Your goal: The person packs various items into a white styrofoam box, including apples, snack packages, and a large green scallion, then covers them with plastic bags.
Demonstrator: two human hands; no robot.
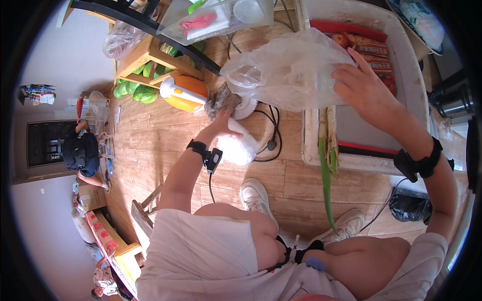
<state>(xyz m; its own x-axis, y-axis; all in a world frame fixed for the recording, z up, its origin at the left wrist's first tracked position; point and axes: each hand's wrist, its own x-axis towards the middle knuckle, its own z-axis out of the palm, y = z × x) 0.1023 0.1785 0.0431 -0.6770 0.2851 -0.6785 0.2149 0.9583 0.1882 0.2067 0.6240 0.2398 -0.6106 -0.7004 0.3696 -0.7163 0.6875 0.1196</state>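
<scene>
My right hand [359, 85] grips the edge of a crumpled clear plastic bag [286, 70], its other fingers curled and the index finger stretched out. The bag hangs puffed out over the left rim of a large white bin [310, 135]. Lower on the left, my left hand [221, 125] is closed at a fuzzy grey rag [222, 100], with its fingertips partly hidden there. Its thumb points over a white plastic bundle [238, 145] on the floor. Beside the rag lies an orange and white appliance [186, 93].
Red packets [374, 55] and a red fruit [340, 40] lie in the bin. A green onion [325, 170] droops over its near edge. A black cable [273, 133] loops on the floor. Green melons [145, 94] sit by a wooden rack [145, 55]. Another person [80, 150] is far left.
</scene>
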